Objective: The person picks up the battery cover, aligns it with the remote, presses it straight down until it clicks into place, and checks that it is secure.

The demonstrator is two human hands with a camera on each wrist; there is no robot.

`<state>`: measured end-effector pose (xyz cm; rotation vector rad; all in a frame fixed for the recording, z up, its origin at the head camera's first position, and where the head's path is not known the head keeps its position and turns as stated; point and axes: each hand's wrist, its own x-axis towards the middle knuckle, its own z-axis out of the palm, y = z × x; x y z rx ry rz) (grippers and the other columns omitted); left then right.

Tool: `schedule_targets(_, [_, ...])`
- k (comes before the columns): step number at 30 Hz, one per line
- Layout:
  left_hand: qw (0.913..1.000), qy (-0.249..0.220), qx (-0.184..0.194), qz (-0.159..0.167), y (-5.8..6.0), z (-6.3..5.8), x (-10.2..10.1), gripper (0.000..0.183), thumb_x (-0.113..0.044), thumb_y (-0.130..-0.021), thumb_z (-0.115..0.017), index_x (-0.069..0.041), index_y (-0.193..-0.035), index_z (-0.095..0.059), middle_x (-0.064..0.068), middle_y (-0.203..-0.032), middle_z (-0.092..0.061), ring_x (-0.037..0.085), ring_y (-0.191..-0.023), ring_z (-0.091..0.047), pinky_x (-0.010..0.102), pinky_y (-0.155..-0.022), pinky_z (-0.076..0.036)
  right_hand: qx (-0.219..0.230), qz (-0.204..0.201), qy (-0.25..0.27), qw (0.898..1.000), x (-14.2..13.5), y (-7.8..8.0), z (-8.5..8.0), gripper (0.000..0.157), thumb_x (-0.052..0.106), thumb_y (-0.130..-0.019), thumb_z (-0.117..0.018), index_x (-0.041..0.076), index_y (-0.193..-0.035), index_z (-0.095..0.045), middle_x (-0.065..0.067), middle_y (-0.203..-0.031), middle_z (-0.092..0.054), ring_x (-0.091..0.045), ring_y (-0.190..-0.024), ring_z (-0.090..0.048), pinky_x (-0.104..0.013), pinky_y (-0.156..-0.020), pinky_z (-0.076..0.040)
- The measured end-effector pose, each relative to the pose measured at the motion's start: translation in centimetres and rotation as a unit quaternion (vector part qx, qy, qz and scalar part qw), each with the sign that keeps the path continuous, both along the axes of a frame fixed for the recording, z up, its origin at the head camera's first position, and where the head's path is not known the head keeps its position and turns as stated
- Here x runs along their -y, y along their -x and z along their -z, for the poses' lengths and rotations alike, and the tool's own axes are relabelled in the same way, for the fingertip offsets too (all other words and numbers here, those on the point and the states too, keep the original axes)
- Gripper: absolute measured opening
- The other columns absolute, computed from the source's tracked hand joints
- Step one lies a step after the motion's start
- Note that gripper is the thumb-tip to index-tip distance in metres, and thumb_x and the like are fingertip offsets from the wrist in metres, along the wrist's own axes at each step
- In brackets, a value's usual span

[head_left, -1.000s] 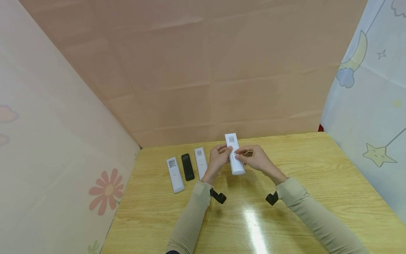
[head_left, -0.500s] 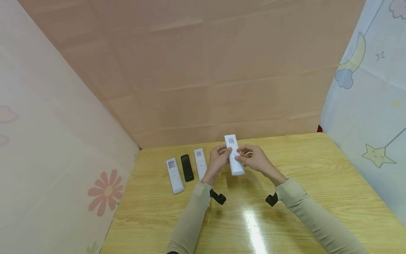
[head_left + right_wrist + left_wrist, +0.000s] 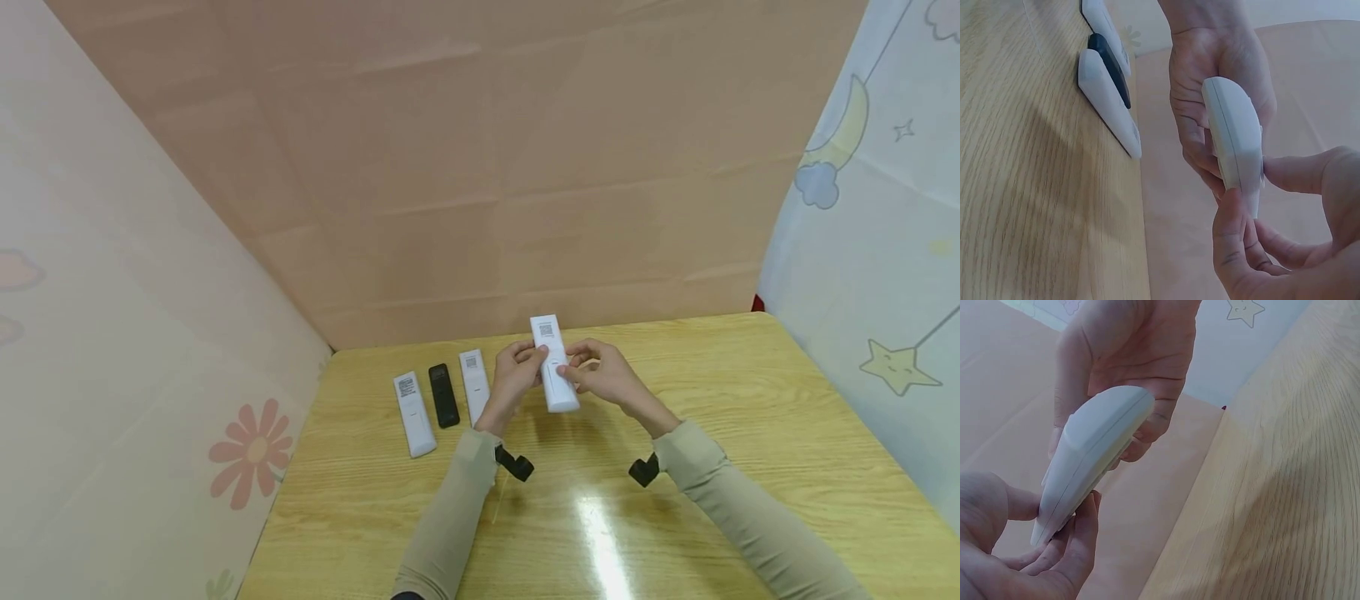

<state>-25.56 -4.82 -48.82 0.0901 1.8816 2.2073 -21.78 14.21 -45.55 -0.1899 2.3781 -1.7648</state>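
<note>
A white remote control is held above the table with its back up, a printed code label near its far end. My left hand grips its left side, thumb on the back and fingers underneath. From the right, my right hand pinches it, its thumb pressing the back near a small slot and seam. The left wrist view shows the remote's thick rounded end and fingers curled below. In the right wrist view, the right thumb touches the back while other fingers support the buttoned side, which is mostly hidden.
Left of the hands, a white remote, a black remote and another white remote lie side by side on the wooden table. The left forearm passes close to the nearest one. Cloth walls border the back and sides.
My right index finger has shifted off the remote's back to its right edge, while the thumb stays on the back. The left hand and the lying remotes have barely moved.
</note>
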Motion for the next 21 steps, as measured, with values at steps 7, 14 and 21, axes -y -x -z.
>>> schedule_targets(7, [1.0000, 0.000, -0.001, 0.000, 0.1, -0.1, 0.0, 0.040, -0.030, -0.098, -0.067, -0.009, -0.132, -0.059, 0.006, -0.114, -0.069, 0.023, -0.101, -0.070, 0.045, -0.086, -0.058, 0.023, 0.001, 0.014, 1.000, 0.0, 0.0, 0.1, 0.046, 0.025, -0.096, -0.070, -0.001, -0.130, -0.052, -0.021, -0.121, -0.056, -0.031, -0.098, -0.065, -0.047, -0.078, -0.059])
schedule_targets(14, [0.9999, 0.010, -0.002, -0.004, 0.2, -0.2, 0.0, 0.042, -0.030, -0.098, -0.067, -0.009, -0.132, -0.059, 0.006, -0.114, -0.069, 0.023, -0.100, -0.070, 0.039, -0.081, -0.060, 0.045, -0.008, 0.031, 0.998, 0.0, 0.3, 0.5, 0.047, 0.026, -0.098, -0.067, -0.003, -0.131, -0.051, -0.023, -0.123, -0.056, -0.031, -0.096, -0.067, -0.045, -0.078, -0.060])
schedule_targets(21, [0.9999, 0.015, 0.001, -0.008, 0.3, -0.1, 0.1, 0.041, -0.031, -0.098, -0.067, -0.009, -0.132, -0.059, 0.005, -0.113, -0.069, 0.023, -0.099, -0.070, 0.039, -0.080, -0.060, 0.057, -0.020, 0.045, 0.997, -0.1, 0.3, 1.0, 0.050, 0.031, -0.099, -0.065, -0.002, -0.134, -0.051, -0.022, -0.123, -0.057, -0.030, -0.093, -0.068, -0.048, -0.079, -0.059])
